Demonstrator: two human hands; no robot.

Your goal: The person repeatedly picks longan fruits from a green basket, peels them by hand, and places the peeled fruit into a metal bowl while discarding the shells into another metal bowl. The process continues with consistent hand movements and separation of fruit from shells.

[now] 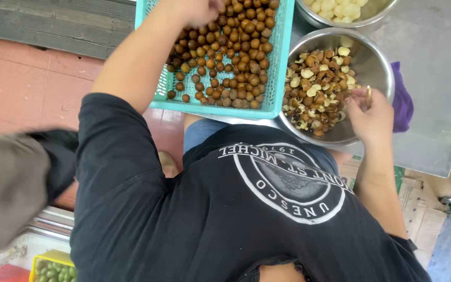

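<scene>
A teal plastic basket [277, 62] holds many round brown nuts [236, 52]. My left hand [197, 9] reaches into the nuts at the basket's far end; the top edge of the view cuts off its fingers. To the right stands a steel bowl [379, 57] filled with broken brown shells and pale bits [317, 83]. My right hand [369, 112] hovers over the near right rim of that bowl. It pinches a small brown shell piece [368, 95] between its fingertips. My black printed T-shirt fills the lower middle of the view.
A second steel bowl with pale kernels [340, 7] sits at the top. A purple cloth [404, 102] lies beside the shell bowl on the steel tabletop [439, 57]. A blurred grey sleeve [6, 193] is at left, and a yellow crate of green fruit [53, 269] sits below it.
</scene>
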